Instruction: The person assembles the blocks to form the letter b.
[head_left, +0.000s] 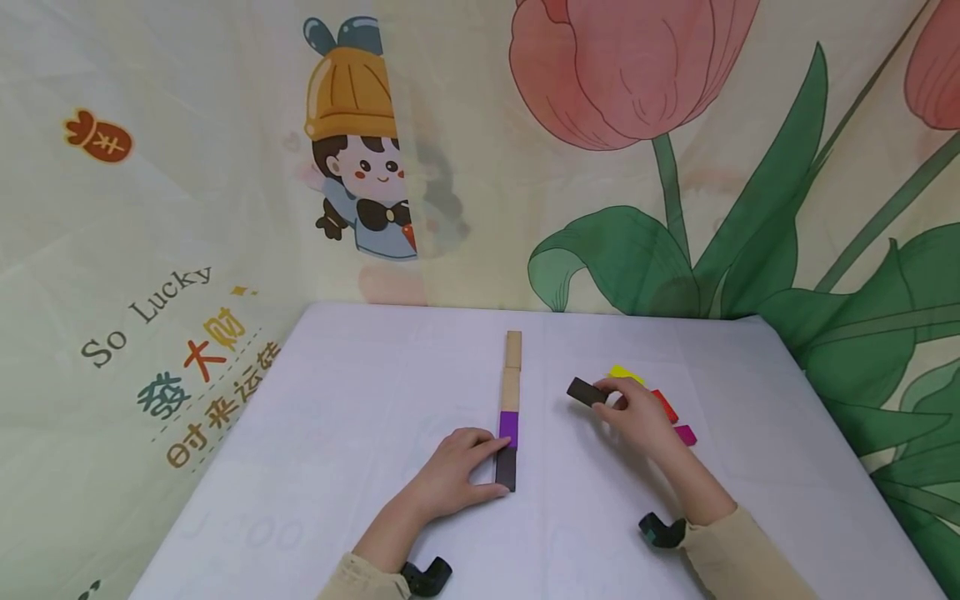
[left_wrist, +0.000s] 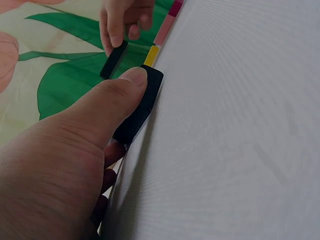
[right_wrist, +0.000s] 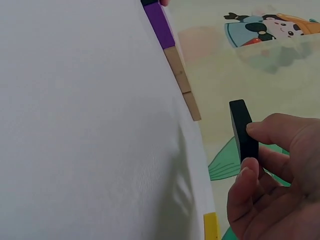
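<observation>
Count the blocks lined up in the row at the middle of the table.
4. From the far end: a tan block, a second tan block, a purple block, and a black block nearest the person, which the left hand touches.

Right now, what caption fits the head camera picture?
Left hand steadies a block row while right hand holds a black block.
</observation>
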